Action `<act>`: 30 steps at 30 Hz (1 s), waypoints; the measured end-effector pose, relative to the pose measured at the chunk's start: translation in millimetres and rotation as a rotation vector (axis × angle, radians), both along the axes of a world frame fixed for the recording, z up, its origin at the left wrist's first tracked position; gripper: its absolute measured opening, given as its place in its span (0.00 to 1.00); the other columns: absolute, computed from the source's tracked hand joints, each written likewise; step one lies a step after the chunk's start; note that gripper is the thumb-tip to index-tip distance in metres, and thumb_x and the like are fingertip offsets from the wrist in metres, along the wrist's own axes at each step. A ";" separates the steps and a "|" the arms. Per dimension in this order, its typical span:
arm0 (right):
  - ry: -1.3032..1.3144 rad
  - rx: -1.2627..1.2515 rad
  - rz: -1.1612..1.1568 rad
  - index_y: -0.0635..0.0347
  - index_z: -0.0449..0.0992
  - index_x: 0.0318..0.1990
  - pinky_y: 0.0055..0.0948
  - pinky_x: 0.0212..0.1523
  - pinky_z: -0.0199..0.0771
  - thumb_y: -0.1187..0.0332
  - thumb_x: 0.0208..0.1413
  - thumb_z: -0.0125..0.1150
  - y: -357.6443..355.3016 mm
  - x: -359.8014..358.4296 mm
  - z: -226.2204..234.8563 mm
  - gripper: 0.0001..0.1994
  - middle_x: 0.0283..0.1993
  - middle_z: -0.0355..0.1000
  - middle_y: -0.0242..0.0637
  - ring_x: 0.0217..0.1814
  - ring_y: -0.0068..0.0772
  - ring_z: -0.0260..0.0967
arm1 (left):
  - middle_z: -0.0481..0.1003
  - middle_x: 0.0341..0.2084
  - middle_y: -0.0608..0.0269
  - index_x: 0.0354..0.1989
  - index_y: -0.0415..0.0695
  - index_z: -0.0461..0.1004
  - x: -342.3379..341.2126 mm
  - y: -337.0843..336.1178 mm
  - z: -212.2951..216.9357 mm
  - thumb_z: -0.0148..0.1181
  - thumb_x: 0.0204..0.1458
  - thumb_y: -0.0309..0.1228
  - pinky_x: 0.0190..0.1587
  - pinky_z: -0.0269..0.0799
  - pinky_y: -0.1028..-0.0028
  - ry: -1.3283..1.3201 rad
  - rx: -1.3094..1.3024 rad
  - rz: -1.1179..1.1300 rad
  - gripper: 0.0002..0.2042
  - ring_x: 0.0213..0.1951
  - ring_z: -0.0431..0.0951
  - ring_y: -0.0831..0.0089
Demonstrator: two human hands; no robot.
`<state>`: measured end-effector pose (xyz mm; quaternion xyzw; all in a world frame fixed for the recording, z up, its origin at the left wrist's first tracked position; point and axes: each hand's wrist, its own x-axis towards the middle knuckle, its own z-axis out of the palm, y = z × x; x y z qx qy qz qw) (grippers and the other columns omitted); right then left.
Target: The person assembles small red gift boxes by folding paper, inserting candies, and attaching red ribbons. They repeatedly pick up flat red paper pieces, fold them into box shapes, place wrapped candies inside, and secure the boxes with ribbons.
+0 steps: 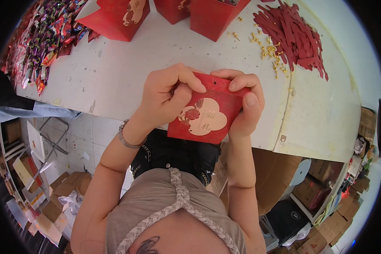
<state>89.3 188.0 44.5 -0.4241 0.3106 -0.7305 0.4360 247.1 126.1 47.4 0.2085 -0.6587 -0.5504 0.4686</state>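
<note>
Red gift box (207,112) | pinched between left hand (165,95) and right hand (245,106) fingers | above table edge (114,76)

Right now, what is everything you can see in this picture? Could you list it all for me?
red paper box with flower emblem: one, red with gold, held by both hands above the table's near edge
table: one, white, across the upper half
standing red boxes: three, red, at the table's far edge
red strips: a pile, dark red, far right of the table
gold fasteners: many, gold, scattered beside the strips
shiny wrappers: a heap, mixed colours, far left of the table
cardboard boxes: several, brown, on the floor at both sides
bracelet: one, silver, on the left wrist
left hand: gripping the box's upper left corner
right hand: gripping the box's right edge
</note>
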 end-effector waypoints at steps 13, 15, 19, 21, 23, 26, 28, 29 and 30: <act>0.602 0.281 -0.521 0.67 0.77 0.40 0.19 0.34 0.69 0.69 0.57 0.57 27.6 15.2 16.1 0.09 0.32 0.75 0.40 0.31 0.20 0.69 | 0.74 0.42 0.45 0.30 0.35 0.73 7.3 -13.4 30.1 0.53 0.46 0.32 0.47 0.68 0.66 -0.370 -0.547 0.194 0.10 0.47 0.71 0.58; 0.806 0.054 -0.734 0.69 0.76 0.41 0.25 0.38 0.72 0.73 0.52 0.59 18.5 14.5 14.7 0.10 0.39 0.75 0.45 0.36 0.33 0.73 | 0.69 0.48 0.45 0.38 0.33 0.73 -3.6 -3.3 37.8 0.56 0.47 0.36 0.51 0.65 0.65 -0.474 -0.626 0.294 0.17 0.51 0.68 0.57; 1.063 -0.196 -0.614 0.73 0.73 0.44 0.36 0.46 0.72 0.76 0.39 0.61 8.4 38.3 4.9 0.19 0.53 0.69 0.52 0.49 0.50 0.69 | 0.61 0.56 0.44 0.54 0.29 0.63 -17.1 32.1 30.3 0.53 0.55 0.38 0.56 0.61 0.64 -0.277 -0.285 0.237 0.26 0.56 0.64 0.55; 1.036 -0.184 -0.528 0.72 0.73 0.45 0.38 0.49 0.70 0.76 0.37 0.61 10.9 44.9 -2.2 0.22 0.56 0.66 0.54 0.53 0.50 0.65 | 0.62 0.55 0.46 0.55 0.30 0.62 -8.3 26.1 22.7 0.53 0.56 0.35 0.56 0.61 0.65 -0.310 -0.170 0.256 0.24 0.56 0.64 0.56; 1.038 -0.165 -0.457 0.72 0.73 0.45 0.39 0.52 0.68 0.76 0.35 0.60 14.9 39.2 -4.1 0.23 0.58 0.64 0.53 0.56 0.50 0.63 | 0.70 0.48 0.50 0.55 0.34 0.64 -9.6 15.6 21.3 0.51 0.57 0.30 0.51 0.66 0.71 -0.374 -0.129 0.268 0.19 0.49 0.71 0.64; 1.080 -0.156 -0.373 0.69 0.73 0.46 0.40 0.53 0.67 0.77 0.34 0.59 10.5 23.8 -0.2 0.23 0.57 0.65 0.49 0.57 0.50 0.62 | 0.76 0.41 0.55 0.50 0.37 0.70 -14.3 7.7 22.9 0.50 0.58 0.27 0.43 0.70 0.78 -0.365 -0.039 0.302 0.14 0.39 0.75 0.72; 1.108 -0.144 -0.291 0.66 0.74 0.45 0.40 0.53 0.67 0.78 0.35 0.59 12.0 9.5 0.9 0.22 0.55 0.67 0.45 0.57 0.49 0.62 | 0.75 0.41 0.56 0.48 0.36 0.71 -21.5 7.5 31.7 0.50 0.57 0.26 0.43 0.69 0.78 -0.345 -0.003 0.355 0.12 0.38 0.75 0.73; 1.073 -0.137 -0.219 0.64 0.74 0.45 0.38 0.52 0.68 0.79 0.37 0.59 12.2 2.1 2.1 0.21 0.54 0.68 0.43 0.56 0.47 0.63 | 0.75 0.41 0.56 0.47 0.36 0.72 -25.2 7.0 32.8 0.51 0.57 0.26 0.43 0.69 0.78 -0.337 0.017 0.383 0.12 0.38 0.75 0.73; 1.031 -0.141 -0.139 0.62 0.75 0.44 0.37 0.51 0.68 0.79 0.38 0.59 11.5 -5.3 7.1 0.20 0.53 0.69 0.41 0.55 0.44 0.64 | 0.76 0.41 0.56 0.46 0.36 0.73 -20.6 5.1 26.3 0.50 0.57 0.25 0.41 0.70 0.78 -0.446 -0.197 0.403 0.11 0.37 0.75 0.74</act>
